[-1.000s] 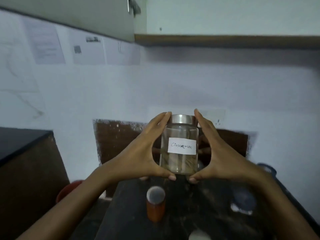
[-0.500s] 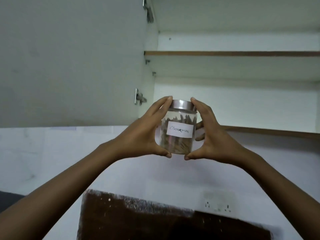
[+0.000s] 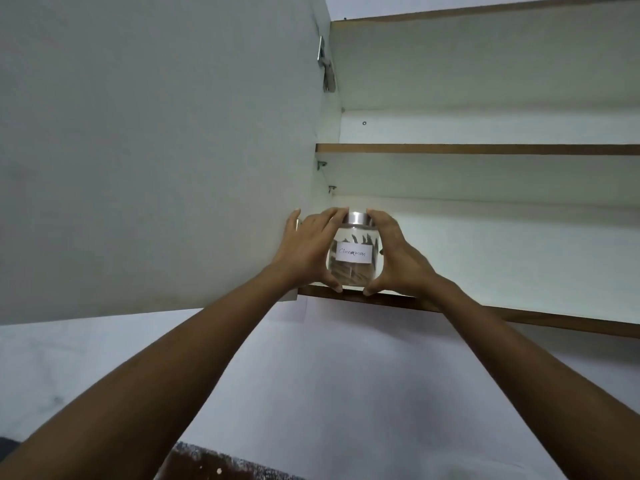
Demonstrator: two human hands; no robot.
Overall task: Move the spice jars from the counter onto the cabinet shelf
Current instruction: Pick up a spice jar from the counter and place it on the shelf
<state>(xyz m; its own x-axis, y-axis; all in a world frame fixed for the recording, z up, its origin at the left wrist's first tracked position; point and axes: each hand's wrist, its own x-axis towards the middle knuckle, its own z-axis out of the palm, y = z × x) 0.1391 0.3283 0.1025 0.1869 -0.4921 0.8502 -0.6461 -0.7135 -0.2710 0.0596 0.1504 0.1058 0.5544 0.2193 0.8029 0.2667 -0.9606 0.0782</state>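
Left hand: the left hand (image 3: 306,252) is wrapped around the left side of the jar, fingers curled up to the lid and thumb tucked beneath the base, holding it.
Right hand: the right hand (image 3: 398,258) mirrors it on the right side, fingertips at the lid's rim and thumb under the bottom, also gripping the jar.
Spice jar: the glass jar (image 3: 355,256) stands upright between both palms, with brown sticks visible inside.
Lid: a silver metal lid (image 3: 358,218) caps the jar.
Label: a white label (image 3: 353,254) on the front carries handwriting that reads roughly "Cinnamon".
Jar position: the jar is at the front edge of the lowest cabinet shelf (image 3: 519,315), close to its left end; whether the base rests on the board cannot be told, since the thumbs and the edge hide the contact.
Upper shelf: a second shelf (image 3: 485,149) runs across well above the jar.
Cabinet door: the open door (image 3: 156,150) hangs just to the left of the left hand.
Hinge: a metal hinge (image 3: 325,72) sits near the door's top, at the cabinet's left wall.
Wall: a pale wall (image 3: 346,375) stretches below the shelf, behind both forearms.
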